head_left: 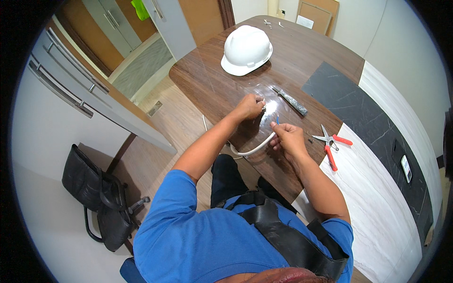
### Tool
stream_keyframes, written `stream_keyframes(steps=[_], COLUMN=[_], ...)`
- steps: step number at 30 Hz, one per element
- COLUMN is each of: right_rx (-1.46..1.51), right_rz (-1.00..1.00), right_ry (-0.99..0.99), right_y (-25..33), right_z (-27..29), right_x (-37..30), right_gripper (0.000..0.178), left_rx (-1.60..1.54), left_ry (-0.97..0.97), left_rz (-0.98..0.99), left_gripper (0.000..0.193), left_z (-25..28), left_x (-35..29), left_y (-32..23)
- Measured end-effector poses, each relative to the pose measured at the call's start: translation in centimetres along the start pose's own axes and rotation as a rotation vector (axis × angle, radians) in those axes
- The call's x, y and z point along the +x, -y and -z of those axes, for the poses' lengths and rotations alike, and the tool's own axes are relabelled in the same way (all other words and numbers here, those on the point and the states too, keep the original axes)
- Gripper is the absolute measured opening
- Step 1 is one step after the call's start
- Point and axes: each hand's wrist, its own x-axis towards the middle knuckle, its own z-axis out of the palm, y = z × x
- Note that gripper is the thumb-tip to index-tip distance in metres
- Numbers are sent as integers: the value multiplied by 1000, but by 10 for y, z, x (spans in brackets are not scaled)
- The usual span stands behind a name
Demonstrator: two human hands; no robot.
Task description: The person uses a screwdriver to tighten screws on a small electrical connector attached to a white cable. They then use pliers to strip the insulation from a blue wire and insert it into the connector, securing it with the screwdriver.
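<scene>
One white cable (258, 147), mid-frame, likely light, springy, best held near its tip: right grip (289, 139) pinches there; left grip (250, 107) unclear.

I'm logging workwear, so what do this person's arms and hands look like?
The left hand and right hand are bare, with no gloves or wristwatch showing. Short blue fabric sleeves leave both forearms uncovered.

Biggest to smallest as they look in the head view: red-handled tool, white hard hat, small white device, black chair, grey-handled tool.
1. Black chair
2. White hard hat
3. Red-handled tool and grey-handled tool: too alike to rank
4. Small white device
</scene>
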Motion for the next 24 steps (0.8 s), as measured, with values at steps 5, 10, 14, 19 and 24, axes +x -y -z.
stream_keyframes(steps=[5, 10, 14, 19, 24], right_rx=[-49, -233, -393, -812, -1377], right_rz=[10, 210, 404, 548, 470], right_ry=[8, -57, -80, -174, -359], right_y=[0, -16, -10, 15, 24], right_z=[3, 16, 13, 31, 126], right_x=[-5, -3, -12, -28, -44], right_gripper=[32, 34, 36, 37, 88], left_rx=[-93, -270, -733, -972, -910], left_ry=[-220, -259, 266, 277, 335], left_rz=[-7, -30, 202, 211, 281], left_gripper=[43, 52, 50, 53, 45], left_z=[1, 4, -11, -28, -16], left_x=[-5, -69, -130, -129, -127], left_y=[7, -32, -62, -45, -46])
